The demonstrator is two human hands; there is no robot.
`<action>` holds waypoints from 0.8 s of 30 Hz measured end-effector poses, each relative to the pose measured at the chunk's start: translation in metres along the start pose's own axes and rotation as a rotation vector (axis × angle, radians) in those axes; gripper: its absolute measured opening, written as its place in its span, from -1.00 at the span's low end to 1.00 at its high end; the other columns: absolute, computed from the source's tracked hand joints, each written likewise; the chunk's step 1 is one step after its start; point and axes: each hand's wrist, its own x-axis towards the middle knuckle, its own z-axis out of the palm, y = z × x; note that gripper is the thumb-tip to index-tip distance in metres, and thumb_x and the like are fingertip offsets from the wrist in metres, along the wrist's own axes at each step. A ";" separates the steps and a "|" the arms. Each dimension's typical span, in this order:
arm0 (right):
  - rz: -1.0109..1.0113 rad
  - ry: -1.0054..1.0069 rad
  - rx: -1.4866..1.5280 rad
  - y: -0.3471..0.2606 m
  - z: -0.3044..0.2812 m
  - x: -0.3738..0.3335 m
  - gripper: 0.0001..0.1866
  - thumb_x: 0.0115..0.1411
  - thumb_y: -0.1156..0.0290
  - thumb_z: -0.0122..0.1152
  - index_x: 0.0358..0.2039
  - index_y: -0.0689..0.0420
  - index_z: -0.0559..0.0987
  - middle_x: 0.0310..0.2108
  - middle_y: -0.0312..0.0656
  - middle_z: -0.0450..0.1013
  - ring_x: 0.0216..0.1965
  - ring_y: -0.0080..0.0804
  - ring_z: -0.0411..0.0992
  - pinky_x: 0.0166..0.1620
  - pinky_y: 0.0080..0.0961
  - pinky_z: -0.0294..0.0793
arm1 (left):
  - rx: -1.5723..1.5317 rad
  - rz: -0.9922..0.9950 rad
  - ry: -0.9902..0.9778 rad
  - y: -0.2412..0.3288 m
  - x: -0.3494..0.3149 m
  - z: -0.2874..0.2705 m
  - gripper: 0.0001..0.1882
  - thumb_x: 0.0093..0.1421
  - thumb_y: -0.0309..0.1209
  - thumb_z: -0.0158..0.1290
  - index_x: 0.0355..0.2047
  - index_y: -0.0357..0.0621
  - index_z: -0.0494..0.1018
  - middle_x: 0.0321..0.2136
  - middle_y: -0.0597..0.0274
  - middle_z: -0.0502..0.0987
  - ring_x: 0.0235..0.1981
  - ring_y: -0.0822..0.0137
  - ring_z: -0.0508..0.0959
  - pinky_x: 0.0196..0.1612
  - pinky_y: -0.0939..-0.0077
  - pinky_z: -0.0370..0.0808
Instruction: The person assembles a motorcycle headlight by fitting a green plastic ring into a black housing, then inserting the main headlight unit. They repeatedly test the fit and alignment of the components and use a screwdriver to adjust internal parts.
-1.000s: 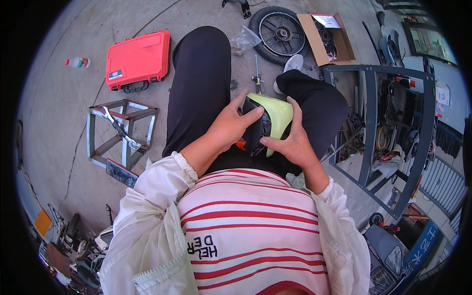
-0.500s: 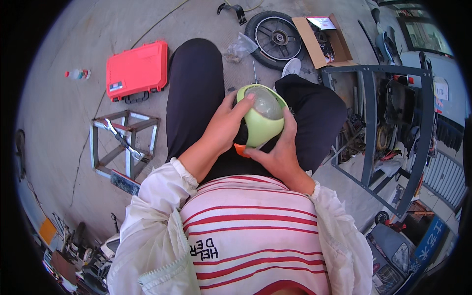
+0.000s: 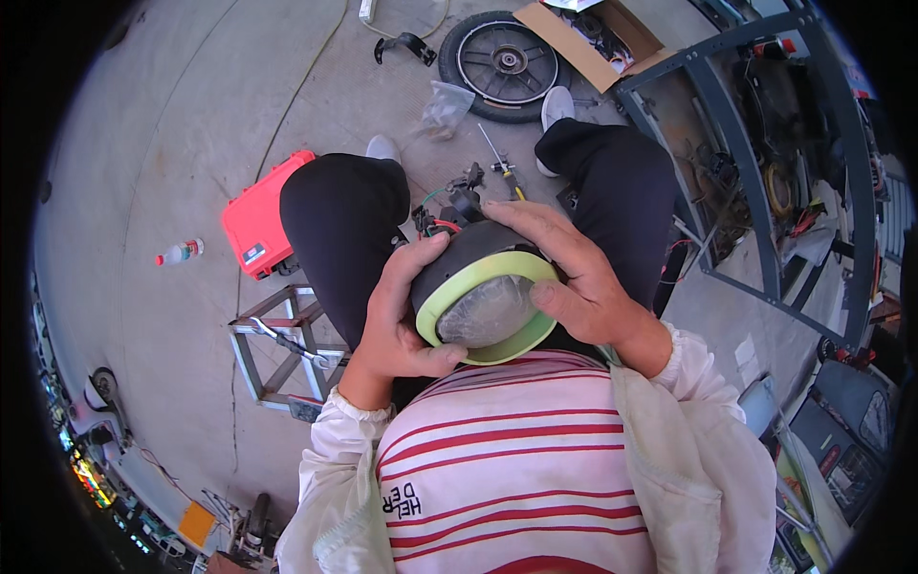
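While left hand (image 3: 390, 320) and right hand (image 3: 591, 287) squeezed the green lamp (image 3: 483, 287) | its clear front (image 3: 488, 314) had turned toward the shirt (image 3: 516, 459)

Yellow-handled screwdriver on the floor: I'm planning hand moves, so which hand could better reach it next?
Probably the right hand: it's nearer the screwdriver than the left hand. Both hold the headlight, so the left would need to support it alone.
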 end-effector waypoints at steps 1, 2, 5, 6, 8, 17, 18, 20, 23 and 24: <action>-0.010 0.006 -0.020 -0.001 -0.001 -0.001 -0.28 0.28 -0.01 0.11 0.25 0.31 0.33 0.16 0.14 0.31 0.21 -0.04 0.29 0.24 -0.31 0.22 | 0.043 0.023 -0.019 0.000 -0.002 -0.004 0.03 -0.20 -0.04 0.43 0.23 -0.30 0.27 0.08 -0.03 0.38 0.13 0.11 0.40 0.24 0.29 0.22; -0.033 0.005 -0.036 -0.001 -0.002 -0.002 -0.28 0.28 -0.01 0.11 0.25 0.30 0.34 0.16 0.13 0.30 0.21 -0.03 0.29 0.24 -0.31 0.22 | 0.084 0.051 -0.037 0.000 -0.001 -0.007 0.03 -0.22 -0.05 0.44 0.22 -0.29 0.28 0.08 -0.03 0.38 0.13 0.11 0.40 0.24 0.29 0.21; -0.086 0.005 -0.054 -0.003 -0.004 -0.003 -0.29 0.28 -0.01 0.10 0.25 0.29 0.34 0.16 0.13 0.30 0.20 -0.02 0.29 0.24 -0.30 0.22 | 0.049 0.127 -0.058 -0.001 0.002 -0.004 0.02 -0.27 -0.13 0.46 0.21 -0.25 0.31 0.03 0.01 0.39 0.09 0.11 0.39 0.23 0.26 0.19; -0.091 0.008 -0.039 -0.003 -0.005 -0.002 -0.30 0.29 0.00 0.10 0.25 0.29 0.34 0.16 0.13 0.29 0.19 -0.02 0.29 0.24 -0.30 0.22 | 0.056 0.144 -0.072 -0.001 0.004 -0.004 0.02 -0.28 -0.14 0.47 0.21 -0.25 0.31 0.02 0.02 0.39 0.08 0.11 0.39 0.23 0.25 0.19; -0.106 0.015 -0.031 -0.003 -0.006 -0.002 -0.32 0.29 0.02 0.08 0.25 0.28 0.35 0.16 0.13 0.29 0.19 -0.03 0.30 0.24 -0.30 0.22 | 0.006 0.133 -0.084 0.000 0.007 -0.001 0.04 -0.29 -0.14 0.47 0.22 -0.24 0.30 0.03 0.02 0.38 0.10 0.10 0.38 0.25 0.23 0.15; -0.050 0.062 0.008 -0.003 -0.014 -0.008 -0.44 0.34 0.18 -0.01 0.24 0.27 0.36 0.15 0.08 0.28 0.20 -0.09 0.27 0.26 -0.33 0.17 | 0.059 0.053 -0.058 0.008 0.017 0.017 -0.05 -0.16 -0.09 0.35 0.21 -0.29 0.29 0.06 -0.05 0.35 0.14 0.06 0.35 0.32 0.17 0.05; -0.044 0.077 0.022 -0.004 -0.013 -0.008 -0.45 0.34 0.20 -0.03 0.23 0.27 0.37 0.15 0.08 0.29 0.20 -0.09 0.27 0.27 -0.33 0.16 | 0.077 0.059 -0.074 0.010 0.019 0.016 -0.07 -0.13 -0.09 0.33 0.21 -0.29 0.28 0.06 -0.05 0.35 0.13 0.05 0.35 0.32 0.17 0.05; -0.054 0.094 0.026 -0.004 -0.011 -0.007 -0.48 0.34 0.24 -0.07 0.22 0.27 0.38 0.13 0.07 0.32 0.21 -0.12 0.25 0.27 -0.33 0.14 | 0.110 0.072 -0.108 0.013 0.022 0.015 -0.11 -0.07 -0.09 0.30 0.22 -0.30 0.27 0.06 -0.04 0.35 0.13 0.05 0.36 0.32 0.16 0.05; -0.021 0.130 0.072 0.000 -0.007 -0.004 -0.53 0.35 0.31 -0.14 0.19 0.28 0.40 0.11 0.04 0.36 0.21 -0.17 0.26 0.26 -0.33 0.15 | 0.042 -0.004 -0.078 0.016 0.025 0.017 -0.12 0.05 -0.07 0.25 0.26 -0.31 0.20 0.07 -0.02 0.34 0.14 0.07 0.34 0.32 0.20 0.07; 0.046 0.165 0.138 0.003 -0.003 -0.004 -0.54 0.36 0.33 -0.16 0.18 0.28 0.40 0.10 0.02 0.38 0.19 -0.20 0.27 0.26 -0.35 0.17 | 0.001 -0.045 -0.062 0.017 0.027 0.020 -0.13 0.10 -0.07 0.22 0.29 -0.31 0.16 0.10 -0.02 0.33 0.17 0.09 0.33 0.32 0.24 0.08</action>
